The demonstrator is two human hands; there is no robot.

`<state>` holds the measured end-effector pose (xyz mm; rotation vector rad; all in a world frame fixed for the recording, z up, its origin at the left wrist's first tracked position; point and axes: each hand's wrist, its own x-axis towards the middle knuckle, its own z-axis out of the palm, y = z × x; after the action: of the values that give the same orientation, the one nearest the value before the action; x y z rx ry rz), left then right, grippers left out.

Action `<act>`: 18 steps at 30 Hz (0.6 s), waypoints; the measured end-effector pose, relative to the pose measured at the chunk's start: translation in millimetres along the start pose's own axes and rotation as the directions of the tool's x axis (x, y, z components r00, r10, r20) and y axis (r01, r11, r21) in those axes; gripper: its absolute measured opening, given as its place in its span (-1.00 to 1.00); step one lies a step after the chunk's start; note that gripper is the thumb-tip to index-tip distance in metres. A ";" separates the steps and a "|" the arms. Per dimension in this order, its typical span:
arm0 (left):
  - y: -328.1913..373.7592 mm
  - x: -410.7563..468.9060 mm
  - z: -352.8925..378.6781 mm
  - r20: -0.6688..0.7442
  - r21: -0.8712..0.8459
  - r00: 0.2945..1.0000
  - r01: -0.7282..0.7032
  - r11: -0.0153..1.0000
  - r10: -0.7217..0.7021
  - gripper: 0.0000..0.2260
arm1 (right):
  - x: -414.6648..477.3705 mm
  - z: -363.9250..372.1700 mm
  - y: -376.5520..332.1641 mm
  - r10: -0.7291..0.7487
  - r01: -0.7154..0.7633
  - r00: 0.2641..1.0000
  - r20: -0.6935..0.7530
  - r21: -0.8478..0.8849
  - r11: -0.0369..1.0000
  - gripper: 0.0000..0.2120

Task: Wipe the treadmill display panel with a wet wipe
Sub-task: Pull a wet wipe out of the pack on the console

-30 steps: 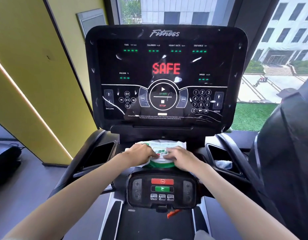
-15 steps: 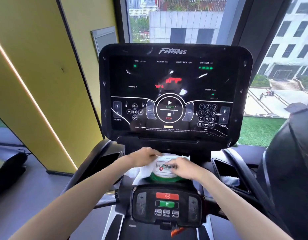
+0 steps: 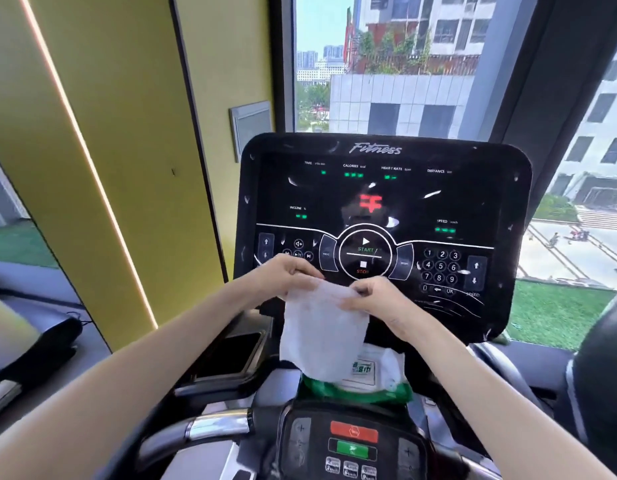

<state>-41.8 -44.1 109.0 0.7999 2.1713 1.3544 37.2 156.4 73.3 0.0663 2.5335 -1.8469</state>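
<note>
Before display panel (image 3: 386,202): white wet wipe (image 3: 322,334), crumpled, hanging; left hand (image 3: 286,275) and right hand (image 3: 376,299) pinching top corners.

White wipe (image 3: 322,325) — before smudged panel (image 3: 414,206)

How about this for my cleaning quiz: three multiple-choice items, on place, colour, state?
1. The wipe pack lies: A on the floor; B below the display panel; C on the windowsill.
2. The top button on the lower control pad is: A red; B blue; C yellow.
3. The wet wipe is: A sealed in the pack; B pinched by both hands; C flat on the belt.
Answers: B, it sits under the panel; A, above the green button; B, left hand and right hand pinch its top.
</note>
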 end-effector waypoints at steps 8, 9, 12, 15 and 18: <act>7.2 -10.1 -24.9 -0.085 -0.057 0.996 -0.029 0.998 0.024 -0.91 | 3.6 -14.7 -20.5 0.024 -0.040 0.997 0.072 0.237 0.971 -0.85; 7.6 -11.2 -25.9 -0.090 -0.069 0.996 -0.032 0.997 0.026 -0.91 | 3.2 -14.9 -22.0 0.029 -0.048 0.997 0.073 0.270 0.962 -0.86; 11.1 -16.7 -25.7 -0.090 -0.170 0.995 -0.063 0.984 0.048 -0.90 | -0.2 -14.4 -26.2 0.009 -0.041 0.997 0.078 0.421 0.906 -0.79; 18.6 -19.5 -22.1 -0.100 -0.389 0.990 -0.130 0.912 0.099 -0.86 | -0.8 -13.9 -24.1 -0.031 -0.090 0.990 0.138 0.786 0.611 -0.52; 21.3 -17.3 -12.8 -0.139 -0.521 0.987 -0.143 0.841 0.081 -0.84 | -7.0 -1.2 -16.7 -0.004 -0.266 0.954 0.300 0.852 0.451 -0.21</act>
<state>-32.6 -56.7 134.9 0.6451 1.6970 1.9799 43.5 152.3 89.8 0.0158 1.0751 -2.6451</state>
